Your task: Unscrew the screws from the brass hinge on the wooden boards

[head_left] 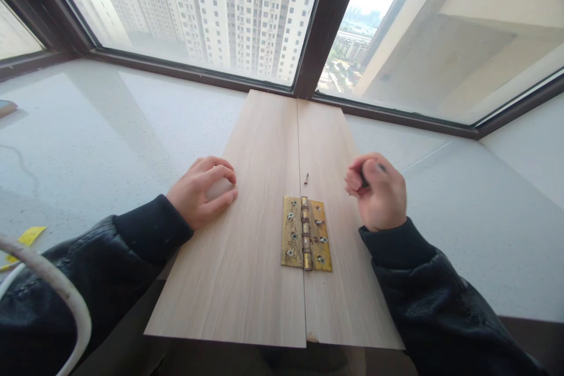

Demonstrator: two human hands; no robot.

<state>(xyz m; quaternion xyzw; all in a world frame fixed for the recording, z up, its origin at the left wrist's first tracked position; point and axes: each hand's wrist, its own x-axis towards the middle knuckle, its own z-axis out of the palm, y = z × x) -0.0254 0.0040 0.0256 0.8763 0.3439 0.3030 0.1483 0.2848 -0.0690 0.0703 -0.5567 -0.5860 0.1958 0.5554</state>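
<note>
A worn brass hinge lies unfolded across the seam between the left wooden board and the right wooden board. Several cross-head screws sit in its leaves, and one small screw lies tilted on the right leaf. Just above the hinge a loose screw rests on the right board. My left hand touches the left board's outer edge, fingers loosely curved and apart from the thumb. Over the right board's outer edge, my right hand is closed around something dark, mostly hidden by the fingers.
The boards lie on a speckled white sill and reach the dark window frame. At the lower left a white cable loops near a yellow strip. Part of a flat object shows at the left edge.
</note>
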